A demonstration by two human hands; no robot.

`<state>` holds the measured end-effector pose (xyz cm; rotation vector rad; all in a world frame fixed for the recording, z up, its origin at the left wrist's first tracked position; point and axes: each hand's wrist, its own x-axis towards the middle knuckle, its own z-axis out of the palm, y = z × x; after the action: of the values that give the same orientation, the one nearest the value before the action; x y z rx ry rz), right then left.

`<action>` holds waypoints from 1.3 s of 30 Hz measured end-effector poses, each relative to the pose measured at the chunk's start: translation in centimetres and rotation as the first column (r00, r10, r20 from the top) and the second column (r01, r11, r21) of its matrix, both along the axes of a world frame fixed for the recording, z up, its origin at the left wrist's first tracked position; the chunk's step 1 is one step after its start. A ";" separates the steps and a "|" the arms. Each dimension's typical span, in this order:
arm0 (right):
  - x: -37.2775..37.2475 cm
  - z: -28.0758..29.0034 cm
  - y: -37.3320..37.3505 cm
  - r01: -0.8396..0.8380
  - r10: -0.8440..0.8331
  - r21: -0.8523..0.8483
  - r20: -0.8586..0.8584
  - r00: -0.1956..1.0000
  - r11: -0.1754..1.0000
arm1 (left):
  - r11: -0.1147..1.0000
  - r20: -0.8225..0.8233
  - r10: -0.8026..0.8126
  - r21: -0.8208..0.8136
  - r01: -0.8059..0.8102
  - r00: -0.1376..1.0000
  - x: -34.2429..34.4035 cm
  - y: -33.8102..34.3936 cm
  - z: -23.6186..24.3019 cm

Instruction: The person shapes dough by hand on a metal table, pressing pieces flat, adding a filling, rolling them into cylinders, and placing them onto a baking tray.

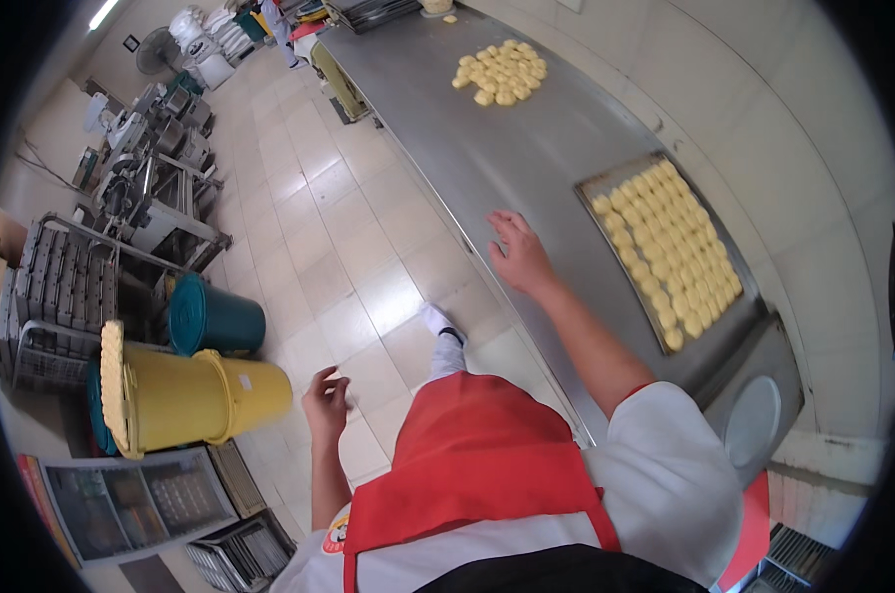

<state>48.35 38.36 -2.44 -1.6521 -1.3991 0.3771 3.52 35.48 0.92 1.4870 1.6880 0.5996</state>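
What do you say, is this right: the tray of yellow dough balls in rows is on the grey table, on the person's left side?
Only the side is wrong: the head view shows the tray on the right. The yellow dough balls are in rows on the grey table, as you said.

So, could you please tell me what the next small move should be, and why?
Probably a step forward along the metal table toward the loose yellow pile: the left hand and right hand both look empty, the tray already bears close rows of yellow pieces, and the pile lies well beyond the right hand.
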 end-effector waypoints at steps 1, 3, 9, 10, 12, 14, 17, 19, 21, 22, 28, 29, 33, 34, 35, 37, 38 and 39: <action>-0.1 1.0 3.4 -0.045 0.042 -0.043 -0.072 0.997 0.998 | 0.992 0.024 0.124 0.008 -0.124 0.992 -0.3 3.2 -0.2; -2.2 1.7 9.8 -0.191 0.168 -0.103 -0.198 0.966 0.976 | 0.938 0.125 0.171 0.283 -0.201 0.977 -4.4 9.8 -4.8; -12.6 5.1 24.1 -0.555 0.562 0.284 0.063 0.825 0.782 | 0.945 0.946 0.235 -0.276 0.174 0.224 11.1 32.6 -3.9; -13.4 5.5 26.0 -0.611 0.592 0.294 0.161 0.789 0.735 | 0.892 0.937 0.324 -0.348 0.287 0.131 14.8 35.2 -3.0; -11.8 3.3 31.7 -0.656 0.557 0.229 0.375 0.741 0.719 | 0.841 0.978 0.208 -0.194 0.505 0.029 19.6 40.6 -2.0; -6.4 0.8 37.8 -0.539 0.460 0.323 0.291 0.839 0.778 | 0.780 0.961 0.256 -0.271 0.564 0.108 24.3 44.5 3.5; 2.8 -2.9 45.3 -0.029 0.003 0.089 0.277 0.961 0.996 | 0.810 0.982 0.003 -0.113 0.575 0.188 25.3 52.0 5.6; 9.6 -4.7 50.9 0.209 -0.216 0.074 0.114 0.970 0.975 | 0.743 0.878 -0.330 0.014 0.669 0.347 24.0 59.9 4.8; 15.0 -4.3 57.5 0.334 -0.335 0.031 0.033 0.942 0.942 | 0.802 0.812 -0.369 0.032 0.597 0.453 26.0 67.2 4.9; 17.2 -4.0 61.0 0.370 -0.369 -0.010 0.027 0.929 0.929 | 0.805 0.755 -0.392 0.004 0.593 0.526 26.9 70.6 4.3; 31.4 -6.6 89.3 0.523 -0.468 -0.100 0.326 0.821 0.847 | 0.767 0.410 -0.567 -0.052 0.639 0.714 28.7 90.9 1.5; 33.4 -5.9 93.1 0.567 -0.485 -0.192 0.346 0.803 0.801 | 0.772 0.322 -0.580 -0.073 0.631 0.748 28.3 93.5 1.5; 39.8 -6.7 103.0 0.645 -0.434 -0.346 0.517 0.737 0.681 | 0.876 0.307 -0.418 -0.114 0.469 0.855 26.1 102.9 0.9; 40.6 -6.5 104.6 0.631 -0.363 -0.433 0.553 0.750 0.644 | 0.898 0.360 -0.344 -0.144 0.416 0.867 25.6 104.6 0.1; 41.1 -6.4 105.8 0.621 -0.295 -0.514 0.579 0.760 0.591 | 0.894 0.347 -0.348 -0.159 0.420 0.871 25.1 106.5 -0.7; 44.2 -6.8 106.1 0.664 -0.313 -0.381 0.660 0.683 0.644 | 0.829 0.324 -0.460 -0.176 0.531 0.827 26.5 110.9 -1.8; 45.1 -7.0 105.5 0.679 -0.325 -0.314 0.696 0.640 0.664 | 0.788 0.311 -0.520 -0.184 0.587 0.795 27.1 113.2 -2.3; 43.7 -4.6 105.7 0.663 -0.380 -0.271 0.645 0.663 0.697 | 0.769 0.310 -0.563 -0.144 0.623 0.766 28.2 114.9 -2.0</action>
<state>92.01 144.08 -7.04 -2.6741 -1.1377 -0.1419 31.70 150.34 -1.09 1.5808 0.9576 0.2044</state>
